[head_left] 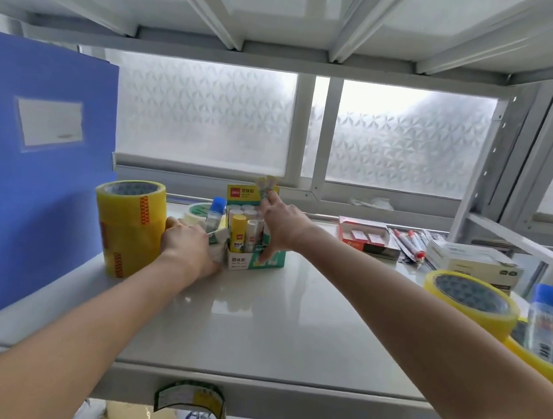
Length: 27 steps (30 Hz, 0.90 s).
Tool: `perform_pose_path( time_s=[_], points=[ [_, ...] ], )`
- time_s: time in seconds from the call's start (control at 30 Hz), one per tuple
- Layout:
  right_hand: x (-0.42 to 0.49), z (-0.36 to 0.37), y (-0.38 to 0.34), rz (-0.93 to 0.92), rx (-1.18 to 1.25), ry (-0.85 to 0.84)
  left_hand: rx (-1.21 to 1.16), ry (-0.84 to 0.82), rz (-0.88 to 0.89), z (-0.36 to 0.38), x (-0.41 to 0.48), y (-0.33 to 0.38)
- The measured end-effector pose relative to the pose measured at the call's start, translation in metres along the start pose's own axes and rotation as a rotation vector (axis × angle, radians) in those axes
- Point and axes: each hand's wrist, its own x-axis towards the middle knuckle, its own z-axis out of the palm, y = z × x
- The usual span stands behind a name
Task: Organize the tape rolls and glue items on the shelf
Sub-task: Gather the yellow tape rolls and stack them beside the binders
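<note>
- Right hand [282, 222] pinches a small pastel packet [265, 187] over the glue-stick box [252, 261].
- Left hand [191, 246] curls around a whitish item; grip partly hidden.
- Stacked yellow tape rolls [130, 223] stand just beside it.

Shelf [254, 331]: tape stack [130, 227] at left edge beside folder box [32, 164]; glue-stick box [254, 241] mid-rear, just right of stack; two tape rolls [471, 302] with glue bottle [541, 322] at right edge

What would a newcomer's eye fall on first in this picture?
Probably the two bare arms reaching to the back of the white shelf, the right hand on the glue stick box, the left hand beside it. Next, the stacked yellow tape rolls at left, against a large blue file box.
</note>
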Motion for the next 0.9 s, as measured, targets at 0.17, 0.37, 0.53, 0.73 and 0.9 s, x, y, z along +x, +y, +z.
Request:
perform_pose_path(
  time_s=[0.17, 0.37, 0.53, 0.73, 0.9],
  points=[
    [0.003, -0.01, -0.001, 0.017, -0.017, -0.068, -0.122, -0.086, -0.036, 0.004, 0.006, 0.0],
    [0.008, -0.013, 0.001, 0.03, 0.013, -0.134, -0.089, -0.11, -0.029, -0.001, 0.012, -0.002],
    [0.008, -0.014, 0.006, 0.022, 0.033, -0.129, -0.094, -0.145, -0.042, -0.006, 0.017, -0.001],
    [0.0, -0.019, 0.017, -0.021, 0.04, -0.131, -0.129, -0.116, 0.008, 0.002, 0.019, -0.002],
    [-0.011, -0.022, 0.022, 0.005, 0.094, -0.135, -0.345, -0.092, 0.08, 0.008, 0.017, -0.003]
  ],
)
